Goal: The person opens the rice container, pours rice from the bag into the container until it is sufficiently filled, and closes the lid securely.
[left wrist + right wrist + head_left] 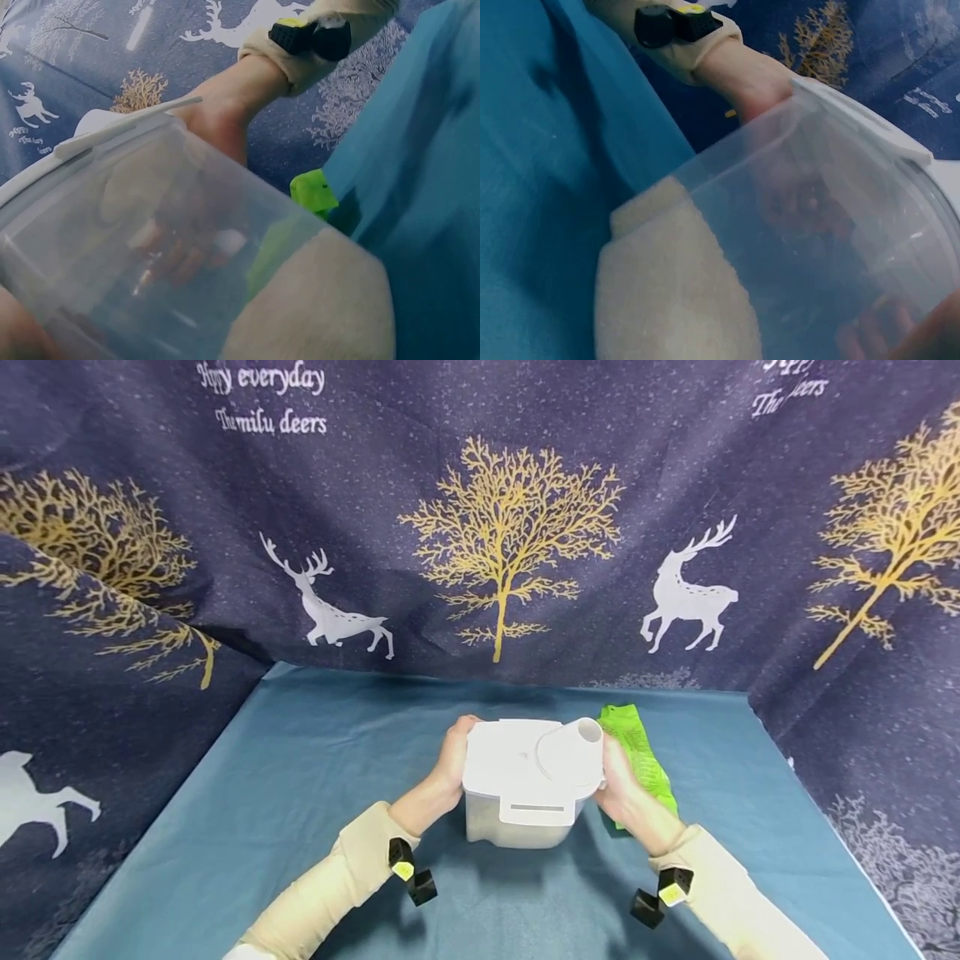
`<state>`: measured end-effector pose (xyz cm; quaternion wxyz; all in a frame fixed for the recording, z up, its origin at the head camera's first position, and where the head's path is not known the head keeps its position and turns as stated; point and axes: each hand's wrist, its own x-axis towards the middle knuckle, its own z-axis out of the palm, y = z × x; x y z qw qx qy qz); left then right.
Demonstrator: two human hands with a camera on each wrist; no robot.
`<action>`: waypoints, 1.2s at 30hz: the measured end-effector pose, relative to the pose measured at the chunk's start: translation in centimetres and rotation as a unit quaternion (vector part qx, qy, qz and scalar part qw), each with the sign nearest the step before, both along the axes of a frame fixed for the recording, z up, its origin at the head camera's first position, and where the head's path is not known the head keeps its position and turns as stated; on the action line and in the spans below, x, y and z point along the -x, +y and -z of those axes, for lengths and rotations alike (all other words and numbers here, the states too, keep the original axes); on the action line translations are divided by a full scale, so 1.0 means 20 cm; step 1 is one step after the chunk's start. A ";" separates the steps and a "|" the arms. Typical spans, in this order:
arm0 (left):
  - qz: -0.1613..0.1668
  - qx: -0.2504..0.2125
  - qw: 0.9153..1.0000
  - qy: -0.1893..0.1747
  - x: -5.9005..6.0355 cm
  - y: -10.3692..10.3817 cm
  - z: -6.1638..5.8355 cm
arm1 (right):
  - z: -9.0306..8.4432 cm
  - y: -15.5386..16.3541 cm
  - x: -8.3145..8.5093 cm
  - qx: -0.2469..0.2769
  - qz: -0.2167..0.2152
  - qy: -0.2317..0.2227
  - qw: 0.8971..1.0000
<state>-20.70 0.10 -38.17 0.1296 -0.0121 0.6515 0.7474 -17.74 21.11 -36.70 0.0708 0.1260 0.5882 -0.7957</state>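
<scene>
A white translucent plastic container [517, 777] with a white lid and a round spout [581, 739] stands on the teal table cloth [300, 793]. My left hand [448, 764] grips its left side and my right hand [621, 781] grips its right side. The left wrist view looks through the clear wall of the container [127, 240] to the right hand [221, 112] on the far side. In the right wrist view the left hand [759, 84] shows behind the container [840, 225]. Whether the container rests on the cloth or is slightly lifted is unclear.
A crumpled bright green piece [641, 756] lies on the cloth just right of the container, partly under my right hand, and shows as the green piece [313, 189] in the left wrist view. Dark blue curtains [510, 527] with deer and gold trees wall in the back and both sides.
</scene>
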 end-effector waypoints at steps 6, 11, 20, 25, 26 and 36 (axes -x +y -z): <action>0.070 0.052 0.996 0.001 0.02 -0.06 0.04 | 0.02 -0.03 -0.09 -0.004 0.032 0.017 0.999; 0.144 0.075 0.987 0.000 0.05 -0.10 0.07 | 0.06 -0.08 -0.21 -0.005 0.057 0.050 0.997; 0.162 0.094 0.982 0.028 0.06 -0.09 0.06 | 0.09 -0.13 -0.35 -0.062 0.018 0.091 0.994; 0.156 0.093 0.983 0.021 0.07 -0.10 0.06 | 0.08 -0.14 -0.34 -0.069 0.006 0.098 0.993; 0.156 0.092 0.983 0.020 0.07 -0.11 0.06 | 0.08 -0.13 -0.34 -0.077 0.003 0.098 0.992; 0.198 0.071 0.977 0.030 0.05 -0.17 0.07 | 0.09 -0.09 -0.26 -0.107 -0.027 0.113 0.987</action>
